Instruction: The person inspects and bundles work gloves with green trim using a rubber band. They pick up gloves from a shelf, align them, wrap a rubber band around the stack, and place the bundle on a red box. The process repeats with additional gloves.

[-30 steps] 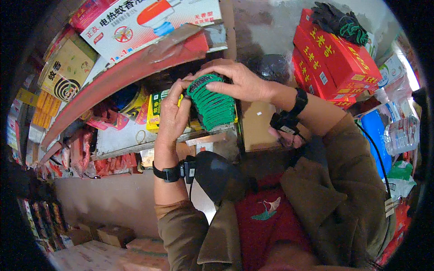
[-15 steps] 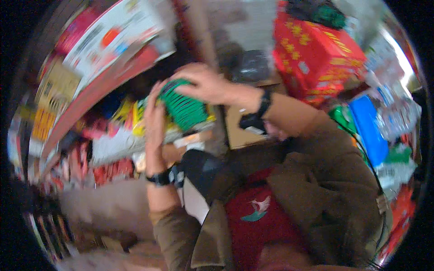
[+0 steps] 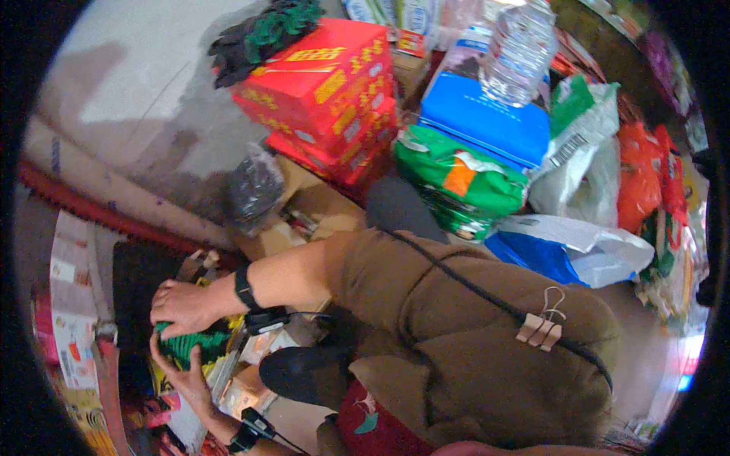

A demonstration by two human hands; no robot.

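Cluttered shop storeroom: stacked red cardboard cartons upper centre, clear plastic water bottle upper right. Lower left: bundle of green knitted gloves clamped between right hand, fingers curled on top, and left hand, cupped beneath. Advisable: even two-sided pressure, bundle kept square.

The right hand lies palm down with fingers curled, its forearm bare. The left hand reaches up from below, fingers spread.
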